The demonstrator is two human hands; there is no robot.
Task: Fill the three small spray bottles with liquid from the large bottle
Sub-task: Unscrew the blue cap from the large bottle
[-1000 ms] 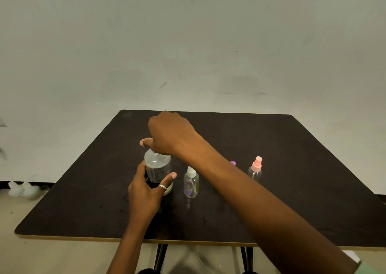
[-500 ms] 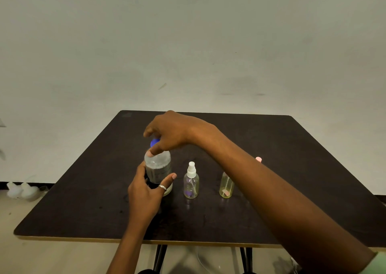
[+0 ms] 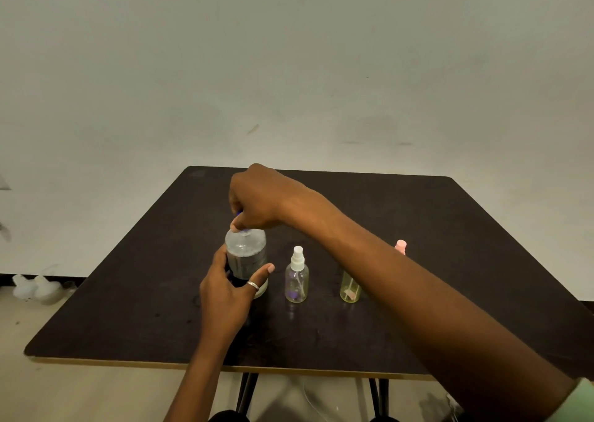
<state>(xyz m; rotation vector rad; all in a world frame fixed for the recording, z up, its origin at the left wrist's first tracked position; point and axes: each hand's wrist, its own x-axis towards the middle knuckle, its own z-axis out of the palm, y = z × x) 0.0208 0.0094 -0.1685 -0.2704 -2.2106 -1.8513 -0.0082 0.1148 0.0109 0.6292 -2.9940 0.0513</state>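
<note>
Head view, the only one supplied. The large bottle (image 3: 246, 254) stands upright on the tabletop (image 3: 450, 228), left of centre. It is part full of clear liquid.

My left hand (image 3: 228, 289) grips its lower body, with a ringed digit showing on the bottle's right side. My right hand (image 3: 257, 199) is closed from above on the blue cap (image 3: 238, 215), fingertips pinching it. Only a sliver of blue shows.

Change noted: a second ago the right hand lay over the cap and hid it. It has since turned at the wrist and the fingers have reset on the cap. The bottle has not shifted. I judge this to be unscrewing in progress, with the cap seemingly not yet lifted clear of the neck.

To the right stand the three small bottles:
- The white-topped spray bottle (image 3: 297, 277) is just beside the large one.
- The yellowish bottle (image 3: 348, 288) has come into sight as my forearm moved, though its top is hidden.
- The pink-topped bottle (image 3: 400, 247) now shows its cap alone.

The tops I can see are on. In my judgement no filling has begun, and the small bottles must be opened before pouring.
</note>
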